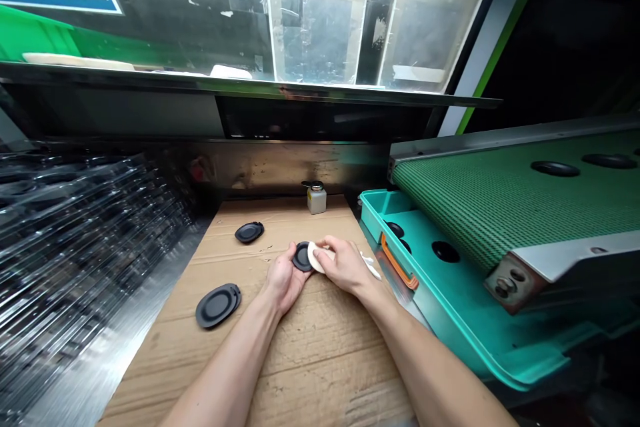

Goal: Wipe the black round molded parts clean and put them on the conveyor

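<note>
While the left hand (pixel 285 283) cradles a black round piece (pixel 301 257), thumb at its rim and fingers beneath, the right hand (pixel 345 263) pinches a round white pad (pixel 312 256) between thumb and fingertips and lays it over the piece's right-hand edge. The step in hand looks like rubbing or wiping, though whether the pad is pressed hard cannot be told; moving it over the face would call for a steady left hold and a light, flat touch from the right. With the small white bottle (pixel 317 202) as landmark, the held piece is nearer the person and slightly to its left, raised over the cardboard-covered worktop (pixel 310 360). Something white (pixel 371 265), too hidden to name, shows beyond the right hand, nearer the person than the bottle and to its right. One black part (pixel 249 233) lies left of the bottle and a little nearer the person; another black part (pixel 218 305) lies farther left and nearer still. Right of the bottle is a teal bin (pixel 450 320) with black discs (pixel 445 251) inside, and farther right, a green conveyor belt (pixel 500 200) carries more dark pieces (pixel 555 168).
</note>
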Demonstrator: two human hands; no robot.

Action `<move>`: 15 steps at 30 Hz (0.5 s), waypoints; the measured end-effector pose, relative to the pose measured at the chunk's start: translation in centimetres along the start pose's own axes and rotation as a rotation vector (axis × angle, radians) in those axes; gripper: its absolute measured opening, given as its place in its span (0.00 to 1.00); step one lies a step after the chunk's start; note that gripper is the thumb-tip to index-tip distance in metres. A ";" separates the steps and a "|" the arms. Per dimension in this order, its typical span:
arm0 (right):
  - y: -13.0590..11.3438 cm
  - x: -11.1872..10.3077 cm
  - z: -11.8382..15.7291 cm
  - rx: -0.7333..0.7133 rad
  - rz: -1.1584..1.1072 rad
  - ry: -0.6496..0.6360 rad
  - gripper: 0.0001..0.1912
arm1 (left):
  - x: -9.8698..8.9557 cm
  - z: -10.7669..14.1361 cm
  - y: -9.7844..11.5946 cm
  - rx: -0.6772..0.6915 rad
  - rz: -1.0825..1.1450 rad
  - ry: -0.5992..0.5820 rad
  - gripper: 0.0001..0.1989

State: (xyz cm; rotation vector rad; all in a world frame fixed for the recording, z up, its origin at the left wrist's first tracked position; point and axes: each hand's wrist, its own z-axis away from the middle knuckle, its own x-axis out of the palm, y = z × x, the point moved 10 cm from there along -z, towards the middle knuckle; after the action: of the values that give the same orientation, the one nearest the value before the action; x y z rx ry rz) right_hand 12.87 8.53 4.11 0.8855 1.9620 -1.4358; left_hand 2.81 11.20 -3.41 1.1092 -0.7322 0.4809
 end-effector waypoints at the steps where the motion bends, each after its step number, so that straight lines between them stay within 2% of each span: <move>1: 0.0 0.3 -0.1 -0.015 -0.076 -0.023 0.13 | 0.0 0.0 0.0 0.006 -0.004 -0.007 0.16; 5: 0.5 1.3 -0.1 0.003 -0.242 -0.062 0.14 | 0.3 0.2 -0.1 0.040 -0.030 -0.041 0.12; 9: 1.7 1.9 0.2 0.080 -0.194 -0.207 0.12 | 0.4 0.6 0.0 0.052 -0.081 -0.041 0.12; 10: 2.1 1.5 0.2 0.110 -0.152 -0.206 0.12 | 0.6 0.7 0.0 0.054 -0.095 -0.050 0.12; 14: 2.4 -1.4 0.0 0.133 -0.013 0.020 0.13 | 0.7 0.8 0.3 0.082 -0.127 -0.046 0.11; 15: 2.0 -1.4 0.0 0.110 -0.017 0.022 0.13 | 0.7 0.8 0.3 0.086 -0.128 -0.037 0.11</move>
State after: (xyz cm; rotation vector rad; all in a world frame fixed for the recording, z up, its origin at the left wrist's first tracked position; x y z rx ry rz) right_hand 15.32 8.68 3.91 0.9386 1.9257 -1.5622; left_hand 2.80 10.57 -2.52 1.2398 -0.6728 0.3874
